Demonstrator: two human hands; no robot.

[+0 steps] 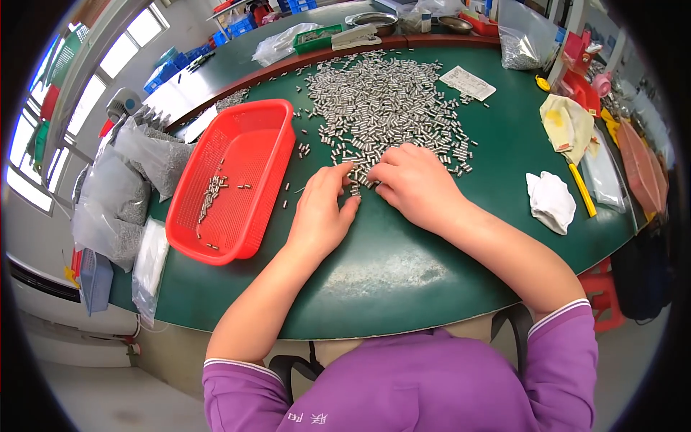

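A wide heap of small metal cylinders (pixel 389 93) covers the middle of the green table. At its near edge my left hand (pixel 320 209) is closed, thumb and bent fingers around a few cylinders. My right hand (pixel 417 183) lies just to the right, its fingers curled down onto cylinders at the same edge; its palm side is hidden. The fingertips of both hands nearly meet, with several cylinders between them. Left of my left hand stands a red perforated plastic basket (pixel 268 198) with a small number of cylinders on its bottom.
Clear bags of metal parts (pixel 108 194) crowd the left edge. A printed paper slip (pixel 468 83) lies beside the heap. At right are a crumpled white cloth (pixel 551 201), a yellow-handled tool (pixel 581 189) and a red bin (pixel 581 90). A green tray (pixel 317 39) sits behind the raised brown ledge.
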